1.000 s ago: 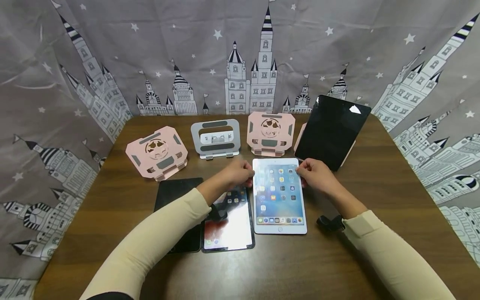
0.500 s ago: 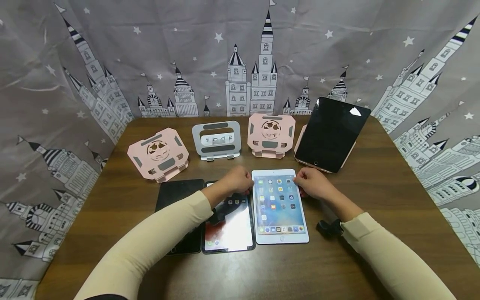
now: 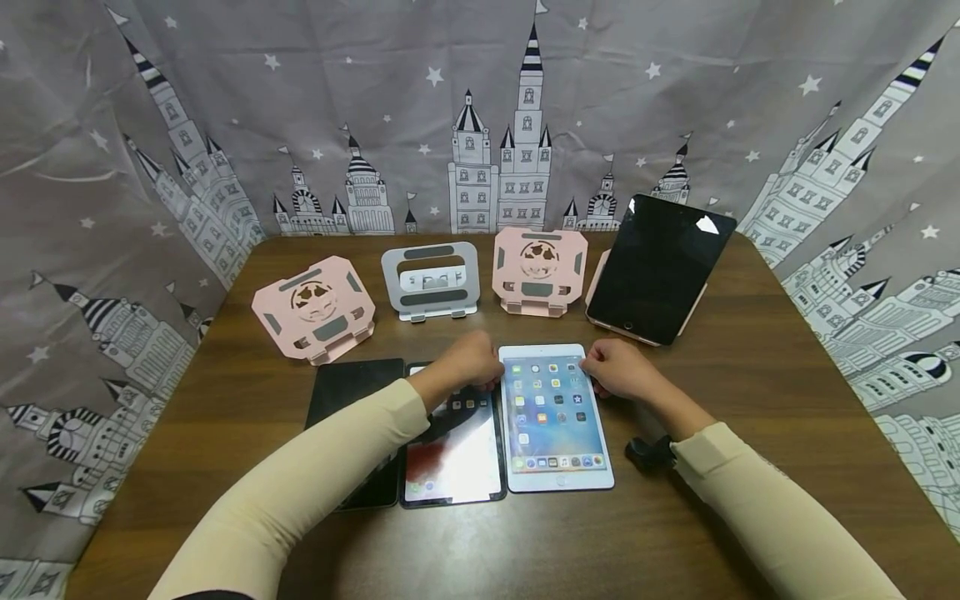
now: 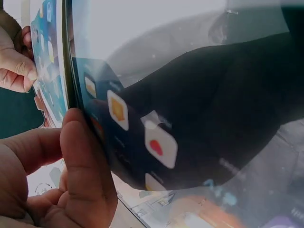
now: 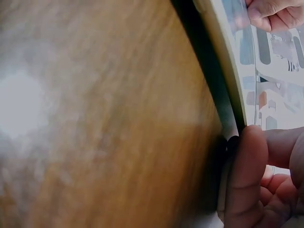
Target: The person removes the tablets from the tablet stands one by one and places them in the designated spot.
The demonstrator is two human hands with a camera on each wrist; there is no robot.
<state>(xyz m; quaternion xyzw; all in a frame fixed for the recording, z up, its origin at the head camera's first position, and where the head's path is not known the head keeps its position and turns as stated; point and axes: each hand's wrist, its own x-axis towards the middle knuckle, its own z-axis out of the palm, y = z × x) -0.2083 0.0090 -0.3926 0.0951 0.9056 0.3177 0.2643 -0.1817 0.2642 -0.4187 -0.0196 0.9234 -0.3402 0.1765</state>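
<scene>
A white-framed tablet (image 3: pixel 555 425) with a lit home screen lies at the middle of the table, to the right of two other tablets. My left hand (image 3: pixel 476 360) pinches its left edge near the top; in the left wrist view the thumb and fingers (image 4: pixel 78 156) come together at that edge. On the opposite side my right hand (image 3: pixel 617 367) pinches the upper right edge, its fingers (image 5: pixel 247 175) at the tablet's side in the right wrist view. Under my left forearm lie a dark-framed tablet (image 3: pixel 457 458) with a lit screen and a black tablet (image 3: pixel 348 387), partly covered by the sleeve.
Along the back stand a tilted pink stand (image 3: pixel 315 304), a grey stand (image 3: pixel 431 279) and another pink stand (image 3: pixel 540 267). At the back right a black tablet (image 3: pixel 660 267) leans on a further pink stand. Patterned grey cloth (image 3: pixel 300 75) hangs behind the wooden table (image 3: pixel 750 375).
Both hands have brought the white tablet toward the front edge, its lower edge now near level with the dark-framed tablet's. It has barely moved in the last half second.
</scene>
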